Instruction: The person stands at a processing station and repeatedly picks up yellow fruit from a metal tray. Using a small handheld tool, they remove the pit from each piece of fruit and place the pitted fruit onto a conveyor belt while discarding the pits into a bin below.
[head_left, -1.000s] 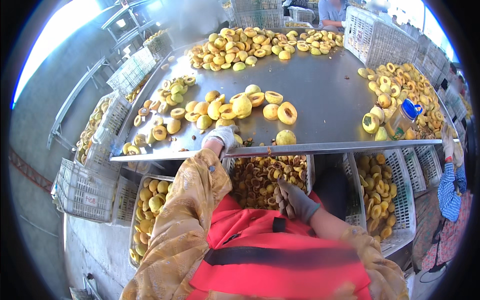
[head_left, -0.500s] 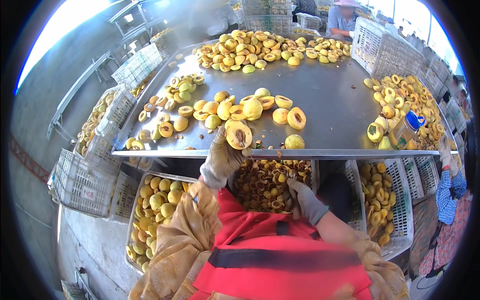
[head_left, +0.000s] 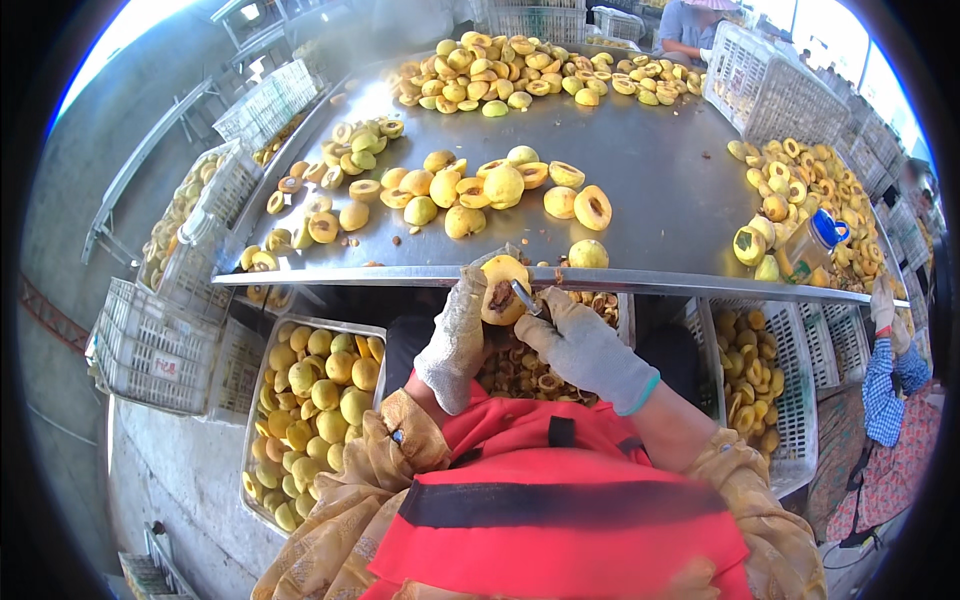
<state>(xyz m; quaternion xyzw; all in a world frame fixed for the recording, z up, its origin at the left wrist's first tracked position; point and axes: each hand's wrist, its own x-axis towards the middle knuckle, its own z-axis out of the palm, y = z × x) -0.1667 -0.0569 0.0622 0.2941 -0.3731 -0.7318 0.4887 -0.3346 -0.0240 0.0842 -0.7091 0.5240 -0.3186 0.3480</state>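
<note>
My left hand (head_left: 455, 335), in a pale work glove, grips a halved yellow peach (head_left: 507, 272) with its cut face toward me. The brown hollow of the pit shows in its middle. My right hand (head_left: 580, 345), in a grey glove with a teal cuff, is closed round a small metal pitting knife (head_left: 527, 300). The tool's tip meets the peach's cut face at the brown hollow; its handle is hidden in my fist. Both hands are at the near edge of the metal table (head_left: 630, 190), above a crate of brown pits and scraps (head_left: 535, 375).
Peach halves (head_left: 500, 75) lie heaped at the table's far side, with more at left and right. A blue-lidded jar (head_left: 812, 245) stands at right. Crates of peaches (head_left: 310, 400) and halves (head_left: 745, 390) flank me below. A co-worker's sleeve (head_left: 885, 390) is at far right.
The left hand has drawn the peach half toward me, off the table's edge. The right hand has risen from over the scrap crate, bringing the knife to the peach.
</note>
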